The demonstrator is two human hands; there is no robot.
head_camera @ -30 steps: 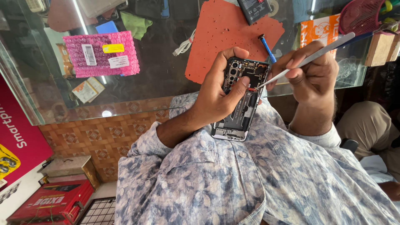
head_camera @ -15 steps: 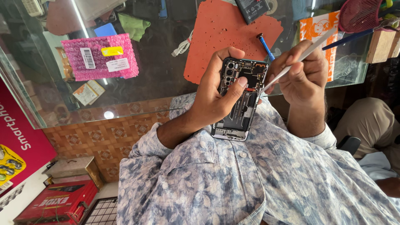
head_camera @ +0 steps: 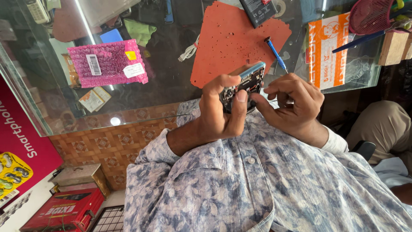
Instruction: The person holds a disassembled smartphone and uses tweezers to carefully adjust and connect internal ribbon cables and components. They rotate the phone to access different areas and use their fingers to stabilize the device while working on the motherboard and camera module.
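- The left hand (head_camera: 219, 116) has its grip wrapped around an opened phone (head_camera: 243, 83), thumb across the front edge and fingers behind, holding it tilted above the lap, just short of the glass surface (head_camera: 171, 86).
- The right hand (head_camera: 296, 105) has its grip pinched narrow at the phone's right edge; whether anything small sits between the fingertips cannot be told.
- Progress, as a judgement: the phone's back is already off and its inner parts lie bare, so the opening is done; the work inside looks unfinished, and nothing is closed up again.
- A blue-handled screwdriver (head_camera: 276, 53) lies untouched on the orange mat (head_camera: 227, 43), just beyond the hands.
- A dark battery (head_camera: 257, 10) rests at the mat's far edge.
- Containers: a pink bubble-wrap pouch (head_camera: 107, 64) with stickers lies on the surface, sealed, contents hidden; a red box (head_camera: 64, 212) stands on the floor, shut.
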